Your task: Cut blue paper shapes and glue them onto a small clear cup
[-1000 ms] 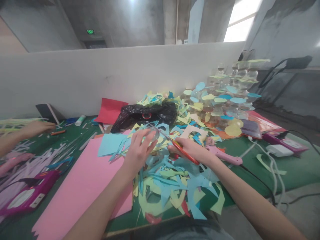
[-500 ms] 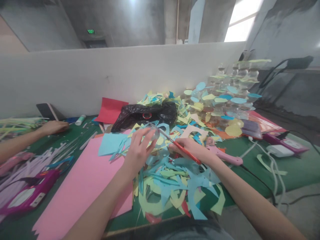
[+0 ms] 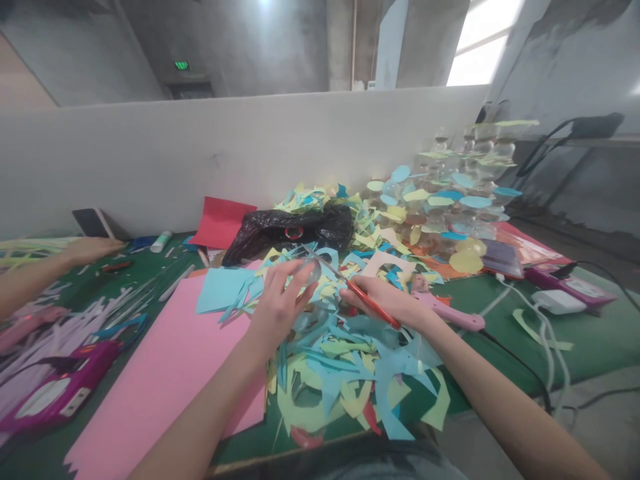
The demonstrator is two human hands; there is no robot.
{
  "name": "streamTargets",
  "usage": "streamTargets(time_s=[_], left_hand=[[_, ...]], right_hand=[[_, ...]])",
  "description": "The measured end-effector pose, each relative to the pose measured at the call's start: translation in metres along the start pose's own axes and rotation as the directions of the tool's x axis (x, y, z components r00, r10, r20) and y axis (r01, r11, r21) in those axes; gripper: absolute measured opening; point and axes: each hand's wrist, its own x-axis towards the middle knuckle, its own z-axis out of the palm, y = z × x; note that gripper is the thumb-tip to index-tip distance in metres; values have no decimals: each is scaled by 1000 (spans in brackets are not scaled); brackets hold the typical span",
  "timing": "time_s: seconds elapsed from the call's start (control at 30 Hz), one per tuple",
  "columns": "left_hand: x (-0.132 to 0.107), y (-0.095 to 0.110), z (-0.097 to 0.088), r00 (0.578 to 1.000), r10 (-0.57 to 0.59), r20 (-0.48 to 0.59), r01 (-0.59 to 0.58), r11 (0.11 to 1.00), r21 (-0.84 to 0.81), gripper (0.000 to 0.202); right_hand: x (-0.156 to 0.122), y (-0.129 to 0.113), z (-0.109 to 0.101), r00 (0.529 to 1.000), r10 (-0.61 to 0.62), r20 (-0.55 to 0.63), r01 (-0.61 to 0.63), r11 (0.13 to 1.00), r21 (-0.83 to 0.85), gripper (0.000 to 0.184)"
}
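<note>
My right hand [image 3: 383, 298] is closed around the red handles of a pair of scissors [image 3: 371, 303], whose blades point away to the upper left. My left hand [image 3: 280, 293] has its fingers curled round a small clear rounded plastic piece [image 3: 313, 272], close beside the blades. Whether the blades touch the piece, I cannot tell. Beneath both hands spreads a pile of cut paper scraps [image 3: 345, 363], mostly blue and pale green. A sheet of pink paper [image 3: 165, 373] lies under my left forearm, with light blue paper [image 3: 220, 291] at its top edge.
Behind the scraps sits a black plastic bag [image 3: 255, 233] beside red paper [image 3: 223, 223]. Clear bottle-like pieces with paper discs [image 3: 475, 201] are stacked at the back right. A pink glue gun [image 3: 457, 316] trails its cord. Another person's hand [image 3: 95, 250] is at the left.
The other person's hand has shifted left, uncovering a small brownish thing on the green table. My hands and the scissors have barely moved.
</note>
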Motion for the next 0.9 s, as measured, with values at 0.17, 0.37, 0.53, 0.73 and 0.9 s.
streamTargets(time_s=[0.17,0.37,0.53,0.73,0.9], left_hand=[[1,0,-2,1000,3,-9,-3,1000,6,37],[2,0,-2,1000,17,-9,-17,999,28,37],[1,-1,-1,1000,16,-12,-15,999,34,37],[1,-2,-1,1000,20,-8,-20,1000,19,39],[-1,-2,0,1000,12,-7,-12,1000,18,39]], right_hand=[[0,0,1,1000,10,-17,-11,999,-41,45],[-1,-4,-1,999,29,-25,-30,997,-77,46],[-1,-4,-2,999,30,-17,-31,998,-61,46],[0,-4,-1,1000,26,-11,-26,999,-23,45],[1,-4,-1,1000,17,9,-17,998,63,42]])
